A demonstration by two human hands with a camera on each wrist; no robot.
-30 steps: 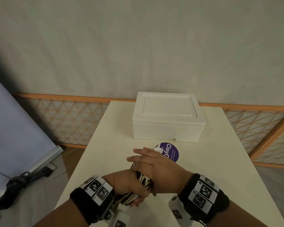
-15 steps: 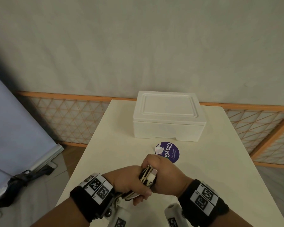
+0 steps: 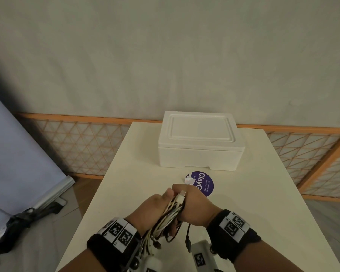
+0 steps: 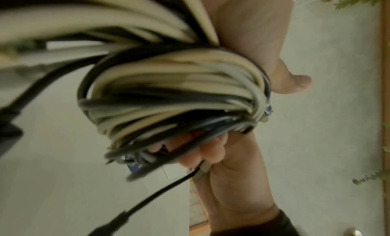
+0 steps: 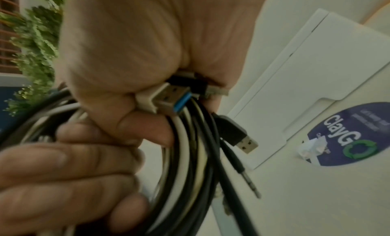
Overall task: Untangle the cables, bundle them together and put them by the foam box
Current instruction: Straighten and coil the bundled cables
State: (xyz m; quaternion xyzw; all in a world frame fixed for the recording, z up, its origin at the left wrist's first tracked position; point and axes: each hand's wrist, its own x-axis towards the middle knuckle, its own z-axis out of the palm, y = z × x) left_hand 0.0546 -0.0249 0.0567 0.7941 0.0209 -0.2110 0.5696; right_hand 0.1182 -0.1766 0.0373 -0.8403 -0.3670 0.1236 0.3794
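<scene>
Both hands hold a coiled bundle of white and black cables [image 3: 170, 213] just above the table's near middle. My left hand [image 3: 155, 208] grips the coil from the left, and my right hand [image 3: 193, 205] is curled round its far end. In the right wrist view my right hand [image 5: 135, 44] pinches a white plug with a blue tongue [image 5: 164, 100]; a black USB plug [image 5: 239, 135] and an audio jack [image 5: 250, 181] dangle beside it. The white foam box [image 3: 201, 143], lid on, stands at the table's far side. In the left wrist view the bundle [image 4: 173, 92] fills the frame.
A round purple sticker [image 3: 204, 183] with a crumpled paper scrap [image 3: 188, 180] lies on the cream table [image 3: 126, 183] between my hands and the box. An orange lattice fence [image 3: 82, 148] runs behind. A grey board and a black object [image 3: 20, 222] lie on the floor at left.
My right hand's fingers, stretched over the bundle a second ago, have curled round its far end. The bundle has tilted more upright, and a dark cable end now hangs below my right hand.
</scene>
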